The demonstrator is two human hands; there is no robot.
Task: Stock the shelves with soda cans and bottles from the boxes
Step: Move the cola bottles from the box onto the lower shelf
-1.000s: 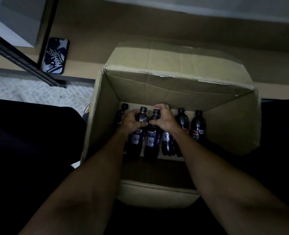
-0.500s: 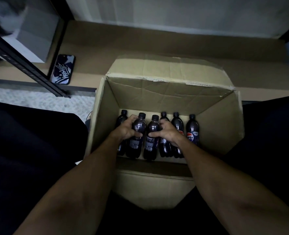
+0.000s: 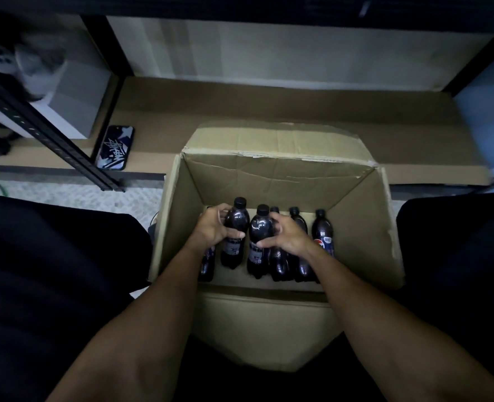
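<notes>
Head view showed a phone (image 3: 114, 152) lying on the low shelf (image 3: 269, 105) at left. Inside the open box (image 3: 361, 227), the left hand (image 3: 212, 229) gripped one bottle (image 3: 235, 224). Just beside it, the right hand (image 3: 287, 236) gripped a second bottle (image 3: 258, 230). Other bottles (image 3: 322, 235) stood further right.

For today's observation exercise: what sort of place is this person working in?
Probably a storeroom or shop stockroom: a black metal shelving rack, a low shelf board, and an open cardboard box of cola bottles.

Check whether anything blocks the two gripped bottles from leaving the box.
Nothing visible does. The left hand grips one bottle, the right hand its neighbour; the box is open above them, flaps folded outward.
</notes>
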